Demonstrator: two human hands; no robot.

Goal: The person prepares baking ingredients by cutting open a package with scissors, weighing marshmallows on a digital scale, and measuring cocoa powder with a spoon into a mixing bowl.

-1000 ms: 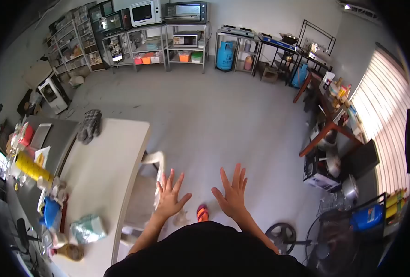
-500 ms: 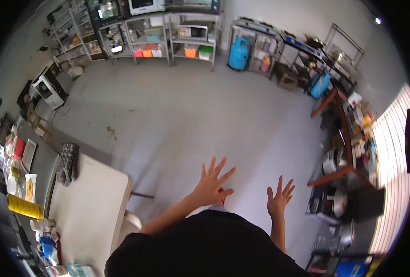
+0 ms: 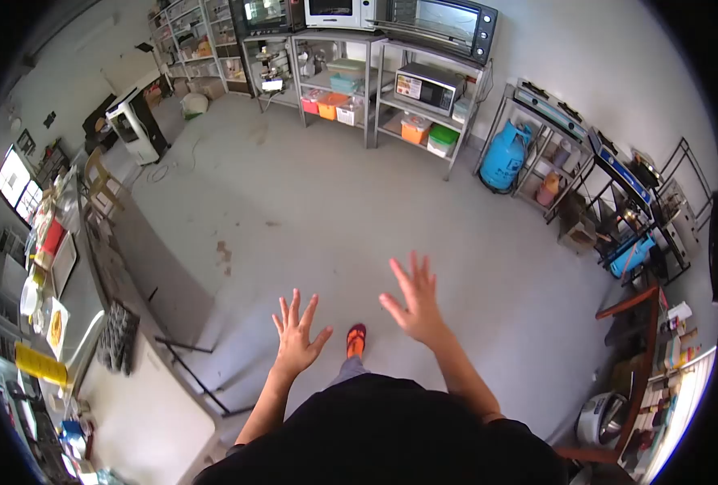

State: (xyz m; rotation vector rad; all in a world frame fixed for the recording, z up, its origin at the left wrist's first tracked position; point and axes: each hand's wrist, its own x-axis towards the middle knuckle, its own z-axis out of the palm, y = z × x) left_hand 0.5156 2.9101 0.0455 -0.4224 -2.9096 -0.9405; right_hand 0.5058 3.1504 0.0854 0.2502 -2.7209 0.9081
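My left hand and right hand are spread, grasping nothing. I should hold both clear of the white table, left of my grip, bearing the grey oven mitt.

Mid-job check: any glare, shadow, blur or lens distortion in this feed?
Head view: fisheye bending toward black corners; head view: window at far left blown out to white; head view: soft shadow on the floor at left; head view: left hand and right hand without obvious blur.
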